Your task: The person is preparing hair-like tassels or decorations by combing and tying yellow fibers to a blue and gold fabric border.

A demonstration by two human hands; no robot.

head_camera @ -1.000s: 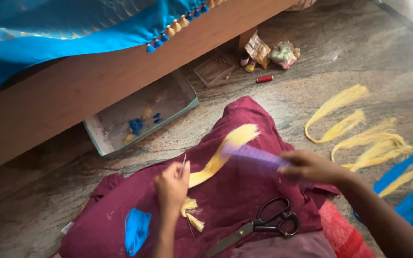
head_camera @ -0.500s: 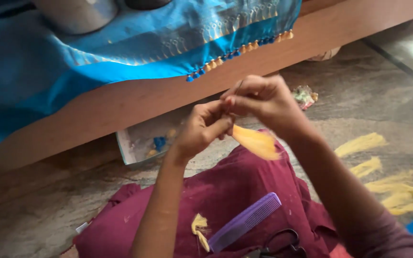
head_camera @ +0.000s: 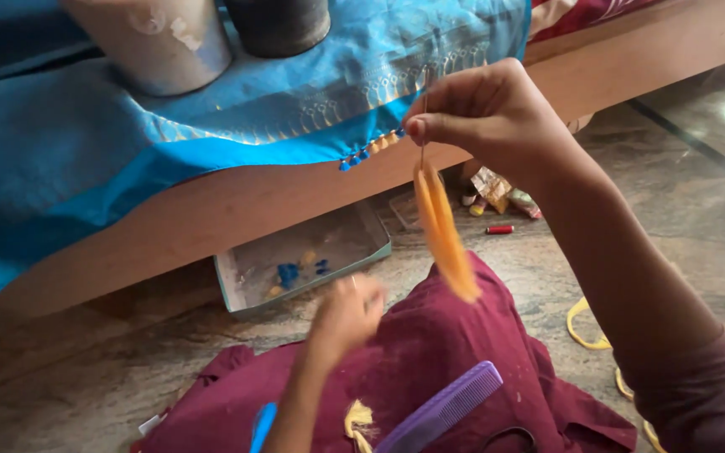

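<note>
From the head camera, the person's right hand (head_camera: 484, 117) is pinching the top of a slim yellow-orange tassel of silk thread (head_camera: 445, 226) between thumb and forefinger, holding it up in front of the wooden edge of the low platform (head_camera: 211, 210). The tassel is hanging straight down from that pinch, toward six o'clock, its long axis nearly vertical and leaning slightly to five o'clock at the loose tip, which is dangling just above the maroon cloth (head_camera: 455, 352) spread over the lap. The left hand (head_camera: 347, 315) is sitting lower, at about seven o'clock from the tassel's tip, near it but apart; it is blurred, with fingers curled, and I cannot tell whether it is holding anything. So the right hand is on the tassel and the left is the one closest to its free end. A purple plastic comb (head_camera: 442, 411) is lying on the cloth at six o'clock, and a blue embroidered fabric (head_camera: 211, 109) is draping over the platform.
</note>
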